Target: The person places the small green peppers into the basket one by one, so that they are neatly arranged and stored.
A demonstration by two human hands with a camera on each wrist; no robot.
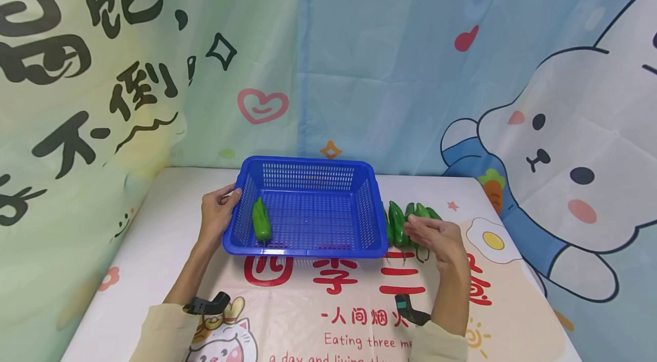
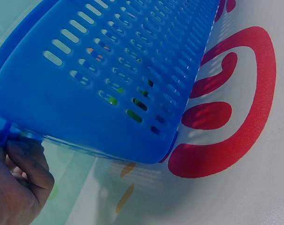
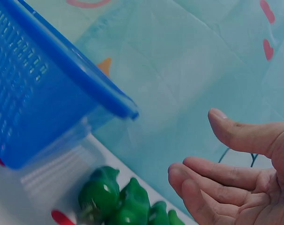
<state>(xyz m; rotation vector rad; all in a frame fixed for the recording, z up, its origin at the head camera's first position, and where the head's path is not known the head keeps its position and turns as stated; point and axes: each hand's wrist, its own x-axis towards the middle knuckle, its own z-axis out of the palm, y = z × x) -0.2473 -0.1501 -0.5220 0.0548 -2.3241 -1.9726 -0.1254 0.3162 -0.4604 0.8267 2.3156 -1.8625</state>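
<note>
A blue plastic basket (image 1: 313, 208) with slotted walls stands in the middle of the table, one green pepper (image 1: 261, 220) lying at its left end. My left hand (image 1: 218, 208) grips the rim at the left side; the left wrist view shows its thumb and curled fingers (image 2: 27, 171) at the basket's edge. To the right of the basket lies a row of several green peppers (image 1: 396, 223), partly hidden by my right hand (image 1: 436, 236). That hand holds nothing, and in the right wrist view its fingers are loosely bent, thumb apart, beside the peppers (image 3: 132, 201).
The table is covered by a printed cloth (image 1: 308, 328) with red characters and a cartoon cat. Behind it hangs a printed curtain (image 1: 369, 65) with a white rabbit and hearts. A black strap (image 1: 207, 304) with a device sits on each wrist.
</note>
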